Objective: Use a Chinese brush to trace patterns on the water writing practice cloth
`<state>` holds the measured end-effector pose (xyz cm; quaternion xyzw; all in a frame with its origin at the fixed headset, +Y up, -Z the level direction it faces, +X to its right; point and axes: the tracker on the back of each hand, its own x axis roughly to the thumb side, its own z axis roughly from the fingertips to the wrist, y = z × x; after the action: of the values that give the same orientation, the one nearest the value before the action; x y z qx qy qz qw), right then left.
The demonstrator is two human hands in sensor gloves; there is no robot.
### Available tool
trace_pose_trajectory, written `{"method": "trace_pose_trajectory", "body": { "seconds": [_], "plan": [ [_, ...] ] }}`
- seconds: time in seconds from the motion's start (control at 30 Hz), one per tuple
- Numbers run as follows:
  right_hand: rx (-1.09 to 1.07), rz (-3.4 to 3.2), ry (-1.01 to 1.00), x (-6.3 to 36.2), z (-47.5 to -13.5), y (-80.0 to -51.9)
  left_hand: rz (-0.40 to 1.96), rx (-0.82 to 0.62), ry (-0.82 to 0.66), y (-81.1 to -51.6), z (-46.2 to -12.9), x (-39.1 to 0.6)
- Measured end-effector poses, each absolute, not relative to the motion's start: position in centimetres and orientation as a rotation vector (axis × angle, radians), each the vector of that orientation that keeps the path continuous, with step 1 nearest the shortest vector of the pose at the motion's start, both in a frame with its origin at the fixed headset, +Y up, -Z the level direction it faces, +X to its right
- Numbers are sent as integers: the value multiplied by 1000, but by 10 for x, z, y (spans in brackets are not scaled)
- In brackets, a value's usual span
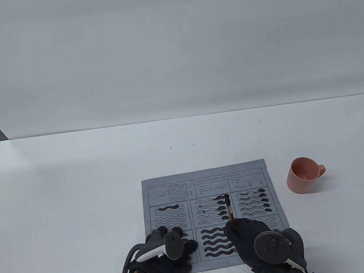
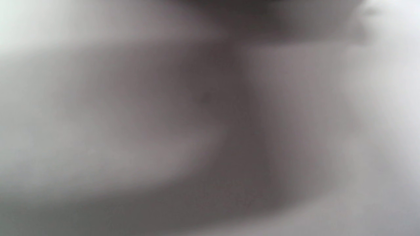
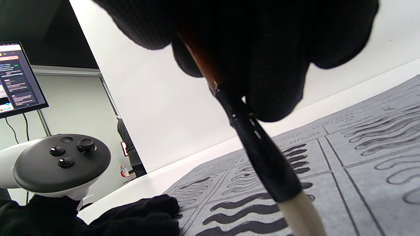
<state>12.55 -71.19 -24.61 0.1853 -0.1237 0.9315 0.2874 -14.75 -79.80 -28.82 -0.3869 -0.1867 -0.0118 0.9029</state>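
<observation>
The grey practice cloth [image 1: 212, 216] lies low in the frame's centre, several wave rows already dark. The brush [image 1: 229, 211] stands over the middle panel, its tip at the top row's right end. If it lingers there, water could pool and blot past the outline; a slip of the cloth would smear it too. The right hand [image 1: 249, 238] pinches the shaft low, fingers closed around it. The left hand [image 1: 164, 246] rests flat, fingers spread, on the cloth's lower-left corner. A pink cup [image 1: 302, 176] sits at right.

Small printed characters on the grey water writing cloth [image 1: 208, 186] were too small to read, text on the dark monitor screen [image 3: 18, 78] was blurred
</observation>
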Motion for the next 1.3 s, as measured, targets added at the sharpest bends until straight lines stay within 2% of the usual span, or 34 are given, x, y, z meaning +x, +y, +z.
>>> {"method": "trace_pose_trajectory", "body": {
  "seconds": [0.97,1.3],
  "plan": [
    [474,2353,-411,132,-244,-705,-24,-800,-386,-798,-288,-148],
    [341,2266,-536,161,-249,-691,-25,-803,-385,-798,-288,-148]
  ]
}}
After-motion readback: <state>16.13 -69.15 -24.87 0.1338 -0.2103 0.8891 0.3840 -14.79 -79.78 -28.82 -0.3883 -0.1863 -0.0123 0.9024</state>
